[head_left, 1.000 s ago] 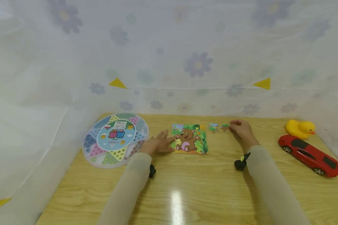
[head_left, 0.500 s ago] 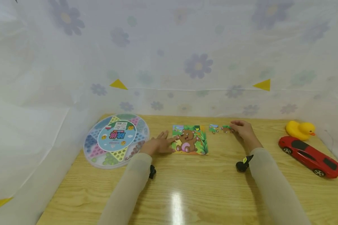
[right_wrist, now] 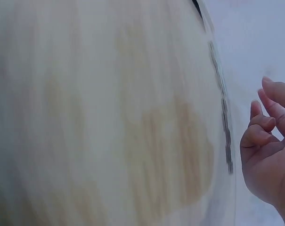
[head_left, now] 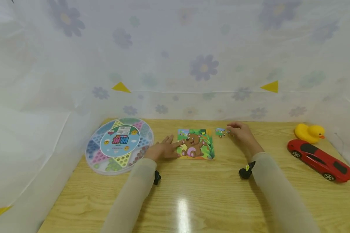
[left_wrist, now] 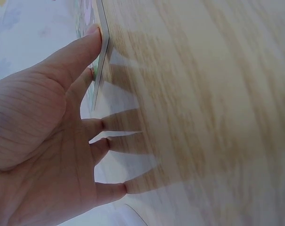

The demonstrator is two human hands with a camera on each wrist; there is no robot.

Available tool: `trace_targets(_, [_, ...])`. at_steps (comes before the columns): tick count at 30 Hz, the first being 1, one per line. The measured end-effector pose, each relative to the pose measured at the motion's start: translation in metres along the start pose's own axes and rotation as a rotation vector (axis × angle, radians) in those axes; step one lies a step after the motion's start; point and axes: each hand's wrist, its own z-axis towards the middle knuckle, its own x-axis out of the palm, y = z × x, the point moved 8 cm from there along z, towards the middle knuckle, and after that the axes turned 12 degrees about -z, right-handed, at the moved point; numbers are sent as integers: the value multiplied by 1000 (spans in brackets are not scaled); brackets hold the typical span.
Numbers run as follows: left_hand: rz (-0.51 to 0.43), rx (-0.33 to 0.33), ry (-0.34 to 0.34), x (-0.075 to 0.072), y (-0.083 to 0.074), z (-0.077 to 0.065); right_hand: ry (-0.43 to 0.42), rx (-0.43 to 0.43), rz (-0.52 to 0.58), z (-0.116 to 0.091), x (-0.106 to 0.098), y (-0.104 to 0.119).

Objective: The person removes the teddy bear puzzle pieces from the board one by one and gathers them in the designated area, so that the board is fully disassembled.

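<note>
In the head view a bear puzzle (head_left: 194,144) lies flat on the wooden table, with a picture of a brown bear. My left hand (head_left: 164,149) rests at its left edge, fingers spread. The left wrist view shows the thumb against the board's edge (left_wrist: 103,61) and several fingertips on the table. My right hand (head_left: 241,136) hovers over small loose jigsaw pieces (head_left: 220,132) right of the board, partly covering them. In the right wrist view, my right hand (right_wrist: 269,136) has its thumb and forefinger extended, other fingers bent, and nothing visible between them.
A round Chinese checkers set (head_left: 119,145) lies to the left. At the right stand a yellow rubber duck (head_left: 309,133) and a red toy car (head_left: 320,160). A flower-patterned white curtain (head_left: 175,64) closes off the back.
My right hand has moved left over the jigsaw pieces, hiding most of the brown one that showed earlier. My left hand has stayed at the board.
</note>
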Motion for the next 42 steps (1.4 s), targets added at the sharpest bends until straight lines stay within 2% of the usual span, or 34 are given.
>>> trace_targets(5, [1,-2,-4,1,0,0,58,-9,-14,3,21,13])
trace_targets(10, [10,-3,-3,2,0,-1,144,-72,-51,4,46,30])
trace_targets(12, [10,-3,-3,2,1,-1,153,-105,-89,4,55,38])
trace_targets(20, [6,-2,-5,3,1,0,181,-154,-118,2,80,57])
trace_targets(28, [8,10,-8,1,-2,-3,184,-167,-116,1,85,63])
trace_targets(36, [-23,8,-4,-1,-3,-2,195,-176,-259,3,86,66])
trace_targets(42, [2,17,-7,-1,-4,-2,246,-149,-248,4,86,66])
